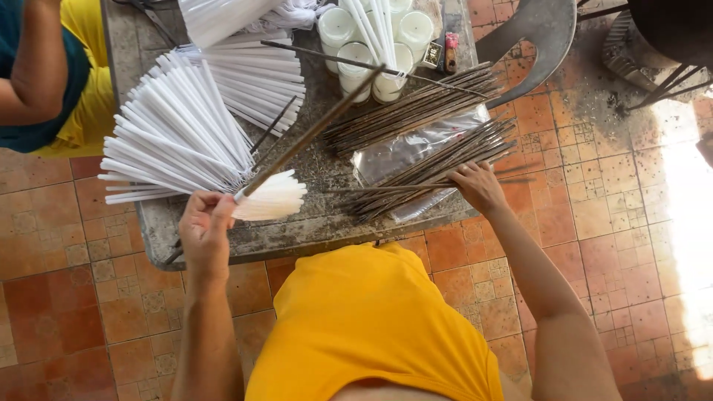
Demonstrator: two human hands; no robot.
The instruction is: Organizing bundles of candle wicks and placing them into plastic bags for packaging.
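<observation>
Two bare hands work over a low, worn grey table (312,230) that stands on a floor of reddish patterned tiles (609,223). The left hand (204,230) is closed around the near end of a fanned bunch of white paper tubes (174,137), and its fingers also pinch a long dark stick (312,132) that slants up and away across the table toward the cups; a small sheaf of white tubes (273,197) juts out to the right of that fist. The right hand (479,186) rests on the near end of a heap of dark sticks (438,160), fingers curled onto one or two of them; whether it truly grips them cannot be told. That heap lies on a clear plastic sheet (401,152) at the right part of the table, and a second bundle of dark sticks (416,108) lies just behind it. More white tubes (256,78) are spread at the back, beside a cluster of white cups (356,56) with tubes standing in them. A grey curved chair back (535,37) shows at the table's far right. At the upper left sits another person, an arm (33,63) over teal and yellow cloth.
</observation>
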